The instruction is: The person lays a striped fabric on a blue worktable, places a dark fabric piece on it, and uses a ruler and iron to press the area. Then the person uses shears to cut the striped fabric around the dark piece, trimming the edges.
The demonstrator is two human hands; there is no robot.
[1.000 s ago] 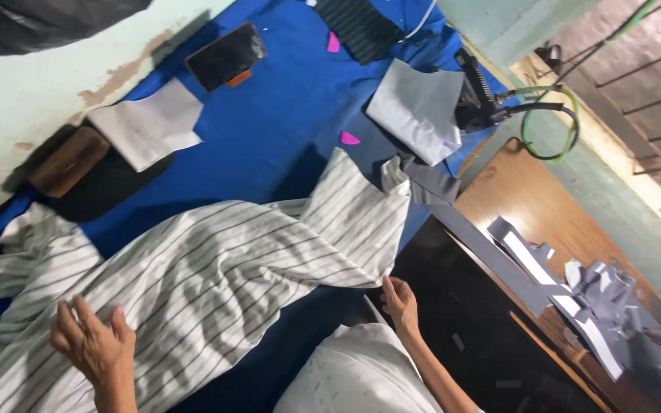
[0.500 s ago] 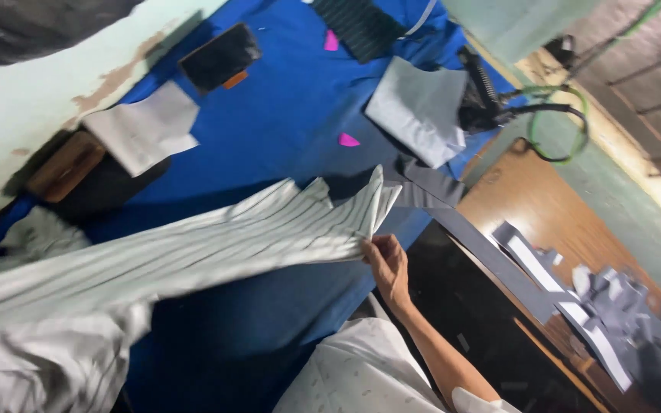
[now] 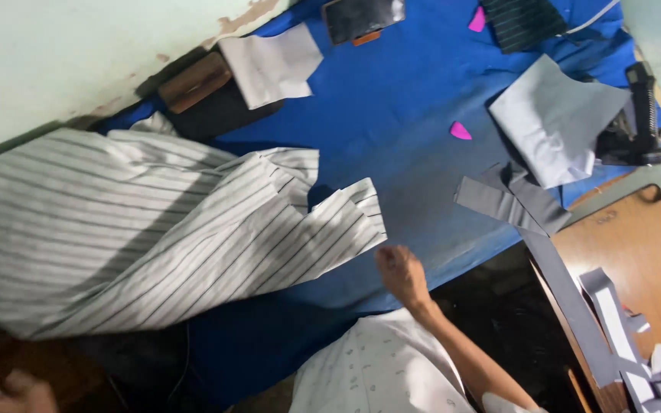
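— Fingers (image 3: 393, 260) of the right hand (image 3: 402, 274) first: what do we record?

— We record them loosely curled and holding nothing, resting at the near edge of the counter (image 3: 415, 138). They sit just beside the free corner of the striped cloth (image 3: 154, 229); we cannot tell whether they touch it.

— And the left hand (image 3: 9, 391)?

— We see it blurred at the lower left, below the counter's near edge. We cannot tell how far its fingers are parted, nor whether it has hold of anything.

— Position of the cloth?

— We note it spread in folds over the left half of the blue counter, white with dark stripes, reaching from the far edge by the wall to the near edge.

— Other items?

— We list a grey fabric piece (image 3: 556, 122) toward the right edge, grey strips (image 3: 510, 200) crossing near the right corner, two pink chalk pieces (image 3: 460, 131), a white paper (image 3: 271, 65) and a dark phone (image 3: 363, 17) along the far edge.
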